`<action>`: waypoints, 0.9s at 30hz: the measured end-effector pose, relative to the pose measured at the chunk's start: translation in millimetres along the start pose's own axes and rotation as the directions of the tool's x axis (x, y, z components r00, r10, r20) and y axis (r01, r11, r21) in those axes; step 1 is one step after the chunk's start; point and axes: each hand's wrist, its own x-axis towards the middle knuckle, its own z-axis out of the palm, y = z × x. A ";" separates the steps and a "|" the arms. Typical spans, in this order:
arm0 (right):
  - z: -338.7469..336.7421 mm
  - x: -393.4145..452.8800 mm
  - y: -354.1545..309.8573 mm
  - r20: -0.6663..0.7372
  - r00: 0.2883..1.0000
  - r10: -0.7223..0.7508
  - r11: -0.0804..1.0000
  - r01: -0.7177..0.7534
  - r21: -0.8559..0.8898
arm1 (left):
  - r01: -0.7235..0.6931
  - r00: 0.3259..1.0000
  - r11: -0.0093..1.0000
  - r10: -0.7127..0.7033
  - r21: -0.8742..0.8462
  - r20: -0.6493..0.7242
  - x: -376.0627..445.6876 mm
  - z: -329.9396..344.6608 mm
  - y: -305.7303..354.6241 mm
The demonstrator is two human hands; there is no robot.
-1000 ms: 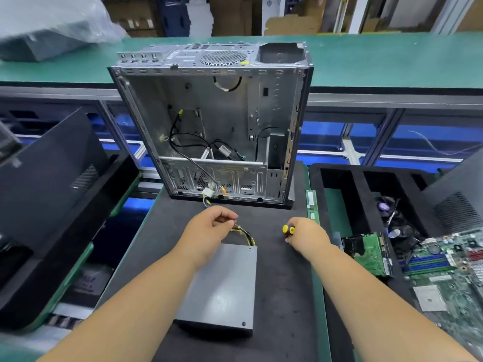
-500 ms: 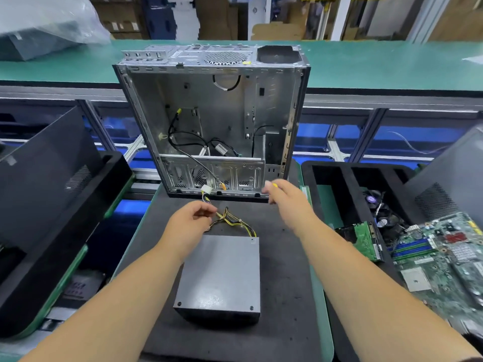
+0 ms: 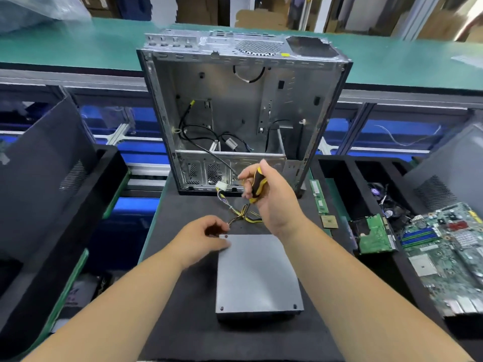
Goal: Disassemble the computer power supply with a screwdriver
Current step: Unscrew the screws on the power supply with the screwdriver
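A grey metal power supply (image 3: 257,273) lies flat on the black mat (image 3: 183,322), screws showing at its corners. Its yellow and black cables (image 3: 243,215) run from its far edge to a white connector (image 3: 220,186). My right hand (image 3: 271,197) grips a yellow and black screwdriver (image 3: 257,185), raised above the cables. Its tip is hidden. My left hand (image 3: 202,237) rests at the supply's far left corner with fingers curled; I cannot tell whether it grips the box.
An open, emptied computer case (image 3: 243,113) stands upright behind the supply. Black foam trays at the right hold a motherboard (image 3: 449,254), a hard drive (image 3: 373,235) and fans. A RAM stick (image 3: 319,197) and CPU (image 3: 329,221) lie beside the mat. Dark side panels (image 3: 39,173) lean at left.
My right hand lifted the screwdriver off the mat and brought it back above the cables. My left hand moved from the cables to the supply's far left corner.
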 end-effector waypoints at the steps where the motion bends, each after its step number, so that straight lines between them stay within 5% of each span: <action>1: 5.4 -0.1 2.2 0.017 1.000 0.011 1.000 -0.011 0.004 | -0.020 1.000 1.000 0.020 0.016 0.021 0.3 -1.7 -0.7; 20: 30.4 -5.8 28.4 0.053 0.997 0.052 0.999 -0.051 -0.007 | -0.017 0.997 0.998 0.021 -0.056 0.070 5.8 -6.9 -4.5; 27: 39.6 -4.3 25.3 0.195 0.979 0.065 0.994 -0.047 -0.098 | -0.037 0.998 0.999 0.037 -0.008 0.050 5.3 -5.5 -6.9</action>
